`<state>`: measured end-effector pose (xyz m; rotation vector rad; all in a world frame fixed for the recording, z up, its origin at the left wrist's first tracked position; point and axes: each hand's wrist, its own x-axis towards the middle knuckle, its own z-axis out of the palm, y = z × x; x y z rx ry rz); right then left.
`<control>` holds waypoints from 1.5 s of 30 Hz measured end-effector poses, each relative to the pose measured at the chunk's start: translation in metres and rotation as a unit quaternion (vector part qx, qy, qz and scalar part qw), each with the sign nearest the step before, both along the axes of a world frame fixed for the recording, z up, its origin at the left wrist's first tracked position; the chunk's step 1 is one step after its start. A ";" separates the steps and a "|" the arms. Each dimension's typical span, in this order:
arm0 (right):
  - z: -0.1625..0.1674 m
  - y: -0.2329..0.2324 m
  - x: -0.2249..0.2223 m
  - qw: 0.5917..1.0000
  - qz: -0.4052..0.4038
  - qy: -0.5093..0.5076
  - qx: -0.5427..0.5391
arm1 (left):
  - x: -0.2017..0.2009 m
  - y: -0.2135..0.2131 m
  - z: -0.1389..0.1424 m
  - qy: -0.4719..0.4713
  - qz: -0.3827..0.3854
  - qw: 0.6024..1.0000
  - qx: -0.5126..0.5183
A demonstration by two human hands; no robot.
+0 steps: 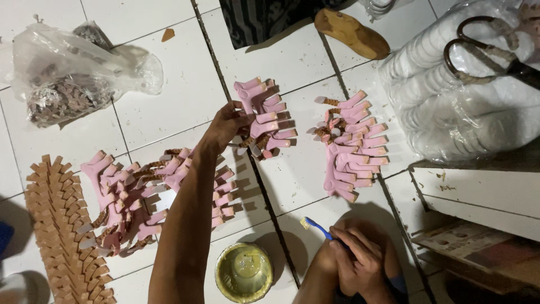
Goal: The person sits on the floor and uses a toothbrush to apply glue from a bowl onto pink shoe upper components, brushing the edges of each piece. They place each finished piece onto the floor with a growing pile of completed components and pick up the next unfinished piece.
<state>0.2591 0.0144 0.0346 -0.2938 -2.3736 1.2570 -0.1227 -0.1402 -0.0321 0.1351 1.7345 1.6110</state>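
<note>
I see my left hand (226, 125) stretched out over the white tiled floor (169, 95), its fingers closed on the edge of a pink bundle of strap pieces (265, 119) that lies fanned out on the tiles near the middle of the view. My right hand (360, 264) rests low against my knee, wrapped around the handle of a blue toothbrush (316, 227) whose bristled head points up and to the left. Just left of that brush stands a small yellowish cup (244, 272), round and seen from above. To the right of the held bundle lies a second pink stack (353, 147), well apart from it; under my left forearm a larger pink heap (140, 197) spreads across the floor. At the far left edge runs a long row of tan pieces (63, 231). Above it sits a clear plastic bag of brownish scraps (67, 79). At the top right, scissors (490, 52) lie on a bag of white round pieces (450, 101), with a wooden shoe form (352, 32) nearby.
</note>
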 end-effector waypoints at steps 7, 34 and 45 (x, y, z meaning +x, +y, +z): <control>-0.001 0.000 -0.001 1.000 -0.014 0.003 -0.004 | 0.000 0.002 0.001 -0.010 -0.038 0.999 -0.029; -0.007 0.006 0.003 1.000 0.002 -0.012 0.013 | 0.014 0.010 -0.001 -0.068 -0.024 0.993 -0.094; -0.009 0.007 0.003 1.000 0.006 -0.010 0.003 | 0.018 0.008 -0.005 -0.045 -0.040 0.994 -0.087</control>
